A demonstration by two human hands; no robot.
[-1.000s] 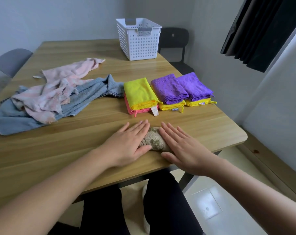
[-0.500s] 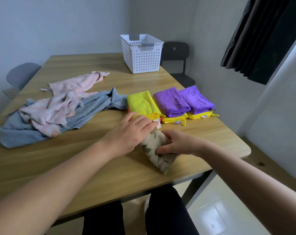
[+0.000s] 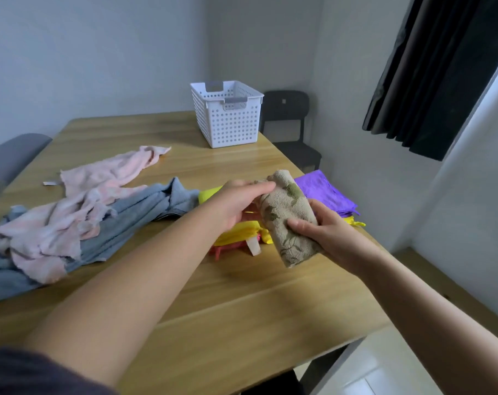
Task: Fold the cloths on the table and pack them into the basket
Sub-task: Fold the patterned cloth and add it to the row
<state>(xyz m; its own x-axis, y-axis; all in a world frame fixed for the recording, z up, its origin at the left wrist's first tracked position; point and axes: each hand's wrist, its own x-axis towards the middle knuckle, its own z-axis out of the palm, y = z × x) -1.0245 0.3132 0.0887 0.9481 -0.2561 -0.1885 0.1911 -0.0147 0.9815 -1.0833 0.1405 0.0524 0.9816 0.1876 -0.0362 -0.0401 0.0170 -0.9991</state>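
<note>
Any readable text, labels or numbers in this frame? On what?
None can be read.
White tag on the yellow cloth: no print legible.
Grey tag by the pink cloth: too small to read.
Small mark on the chair back: blurred.
Floral cloth: leaf pattern only.
Basket: no label visible.

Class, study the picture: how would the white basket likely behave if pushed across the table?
The basket is perforated plastic with no cloth showing inside, so probably light and stiff. It would likely slide on the smooth table; being tall, a high push might tip it.
</note>
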